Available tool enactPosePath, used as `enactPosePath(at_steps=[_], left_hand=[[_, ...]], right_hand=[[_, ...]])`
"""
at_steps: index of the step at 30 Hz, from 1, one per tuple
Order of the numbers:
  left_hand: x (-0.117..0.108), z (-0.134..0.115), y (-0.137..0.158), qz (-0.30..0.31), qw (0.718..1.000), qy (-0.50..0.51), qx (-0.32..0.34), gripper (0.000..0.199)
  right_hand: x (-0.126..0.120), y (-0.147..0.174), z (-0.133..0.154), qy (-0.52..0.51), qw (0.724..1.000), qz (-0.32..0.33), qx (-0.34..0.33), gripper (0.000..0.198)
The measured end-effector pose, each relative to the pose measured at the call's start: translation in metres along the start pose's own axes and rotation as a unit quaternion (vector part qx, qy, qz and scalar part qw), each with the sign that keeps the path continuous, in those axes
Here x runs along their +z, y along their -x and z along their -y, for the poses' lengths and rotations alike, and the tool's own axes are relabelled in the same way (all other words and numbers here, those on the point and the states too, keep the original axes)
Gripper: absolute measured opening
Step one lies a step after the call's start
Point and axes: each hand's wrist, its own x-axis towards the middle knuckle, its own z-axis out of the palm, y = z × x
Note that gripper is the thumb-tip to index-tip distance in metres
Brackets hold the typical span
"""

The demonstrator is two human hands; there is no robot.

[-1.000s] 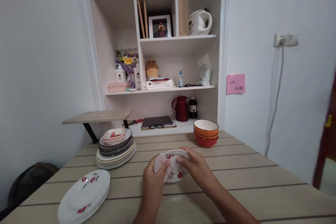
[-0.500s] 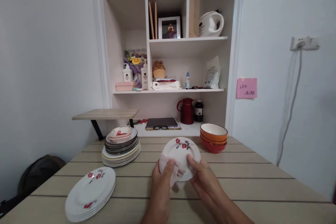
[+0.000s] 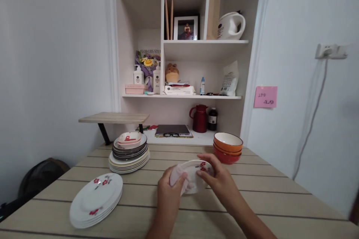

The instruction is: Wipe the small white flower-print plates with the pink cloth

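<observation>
A small white plate (image 3: 193, 171) with red flowers is held tilted above the table, between my two hands. My left hand (image 3: 167, 189) pinches its left side through a pale pink cloth (image 3: 176, 174). The cloth lies over the plate's left edge and part of its face. My right hand (image 3: 220, 179) grips the right rim, thumb on the face and fingers over the upper edge near the flowers. On the table to the left lies a stack of matching flowered plates (image 3: 97, 199).
Behind them stands a mixed stack of plates (image 3: 129, 162) topped by small pink-edged dishes (image 3: 129, 139). Orange and red bowls (image 3: 227, 147) are nested at the back right. A small raised wooden shelf (image 3: 113, 117), a red jug (image 3: 199, 118) and a dark laptop (image 3: 172, 130) are farther back.
The plate has tipped and turned, bringing its flowers round to the right. My right hand has shifted up over the rim. My left hand stays on the cloth; the view has moved slightly.
</observation>
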Motion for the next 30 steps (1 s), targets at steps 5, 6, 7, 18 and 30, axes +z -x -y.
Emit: enactPosePath(at_steps=[5, 6, 7, 18, 30], left_hand=[[-0.006, 0.002, 0.000, -0.011, 0.970, -0.130, 0.204, 0.015], [-0.006, 0.001, 0.000, -0.006, 0.963, -0.144, 0.228, 0.015], [-0.007, 0.001, 0.000, -0.001, 0.958, -0.154, 0.243, 0.015], [-0.002, -0.003, -0.002, 0.018, 1.000, 0.019, 0.005, 0.030], [0.013, 0.018, 0.001, -0.021, 0.979, 0.173, -0.109, 0.056]], right_hand=[[-0.001, 0.001, -0.005, 0.178, 0.976, 0.027, -0.123, 0.015], [-0.001, 0.001, -0.005, 0.190, 0.973, 0.032, -0.129, 0.014], [-0.002, 0.001, -0.005, 0.197, 0.971, 0.038, -0.130, 0.013], [0.010, 0.001, -0.006, -0.053, 0.998, 0.026, -0.016, 0.024], [0.041, 0.008, -0.005, -0.432, 0.883, -0.090, 0.164, 0.039]])
